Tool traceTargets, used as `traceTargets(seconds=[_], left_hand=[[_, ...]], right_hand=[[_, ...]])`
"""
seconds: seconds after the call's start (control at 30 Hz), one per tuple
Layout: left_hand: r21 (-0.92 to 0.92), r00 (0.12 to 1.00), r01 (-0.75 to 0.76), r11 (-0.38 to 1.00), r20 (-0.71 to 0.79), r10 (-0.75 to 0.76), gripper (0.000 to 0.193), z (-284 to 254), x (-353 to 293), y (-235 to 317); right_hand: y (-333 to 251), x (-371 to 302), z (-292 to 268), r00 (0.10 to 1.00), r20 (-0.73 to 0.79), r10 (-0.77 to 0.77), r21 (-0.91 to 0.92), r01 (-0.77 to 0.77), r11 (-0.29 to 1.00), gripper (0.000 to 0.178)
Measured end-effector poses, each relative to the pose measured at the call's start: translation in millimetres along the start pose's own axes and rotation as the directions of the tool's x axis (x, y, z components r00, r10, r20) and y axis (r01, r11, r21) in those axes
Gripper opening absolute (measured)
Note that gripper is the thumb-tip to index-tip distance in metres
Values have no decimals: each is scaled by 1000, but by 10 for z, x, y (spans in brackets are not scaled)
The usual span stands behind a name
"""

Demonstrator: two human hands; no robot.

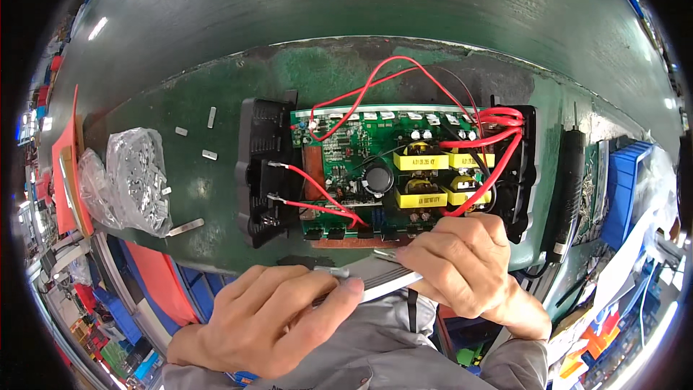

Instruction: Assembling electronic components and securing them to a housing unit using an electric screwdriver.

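Both of my hands hold a light grey ridged metal piece, perhaps a heat sink, in front of the circuit board's near edge. My left hand is closed on its left end, the index finger stretched along it. Around its right end curl the fingers of my right hand. Small metal bits show at its top, too small to name. Beyond lies a green circuit board between two black end panels. It carries yellow transformers, a round black part and thick red wires.
Left of the board, a clear plastic bag of small metal pieces sits on the green table, with several loose metal pieces nearby. On the right lie a black cylindrical tool and a blue bin.
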State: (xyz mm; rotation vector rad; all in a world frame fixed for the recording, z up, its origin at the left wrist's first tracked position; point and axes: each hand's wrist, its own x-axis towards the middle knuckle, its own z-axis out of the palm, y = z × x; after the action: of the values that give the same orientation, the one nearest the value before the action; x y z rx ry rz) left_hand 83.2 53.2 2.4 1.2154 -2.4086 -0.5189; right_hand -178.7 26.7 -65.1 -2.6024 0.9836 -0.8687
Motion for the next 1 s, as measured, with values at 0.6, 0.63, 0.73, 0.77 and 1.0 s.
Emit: traceTargets(seconds=[0.6, 0.63, 0.73, 0.77, 1.0], left_hand=[[-76, 981, 190, 979, -17, -192, 53, 143, -32, -160], [-122, 984, 174, 977, -16, -177, 52, 122, -48, -142], [-172, 996, 59, 983, -52, -69, 43, 110, -53, -196], [-169, 996, 54, 984, -61, -65, 43, 111, -52, -199], [-180, 986, 156, 971, -34, -164, 51, 95, -44, -161]], right_hand=[[-139, 61, 4, 997, 14, 78, -179, -74, 981, 38], [-148, 65, -11, 997, 13, 77, -179, -73, 981, 38], [-156, 77, -34, 990, 75, 117, -121, -108, 987, 39], [-151, 75, -27, 991, 87, 105, -115, -95, 989, 39], [-128, 108, -22, 986, 130, 102, -115, -87, 990, 38]])
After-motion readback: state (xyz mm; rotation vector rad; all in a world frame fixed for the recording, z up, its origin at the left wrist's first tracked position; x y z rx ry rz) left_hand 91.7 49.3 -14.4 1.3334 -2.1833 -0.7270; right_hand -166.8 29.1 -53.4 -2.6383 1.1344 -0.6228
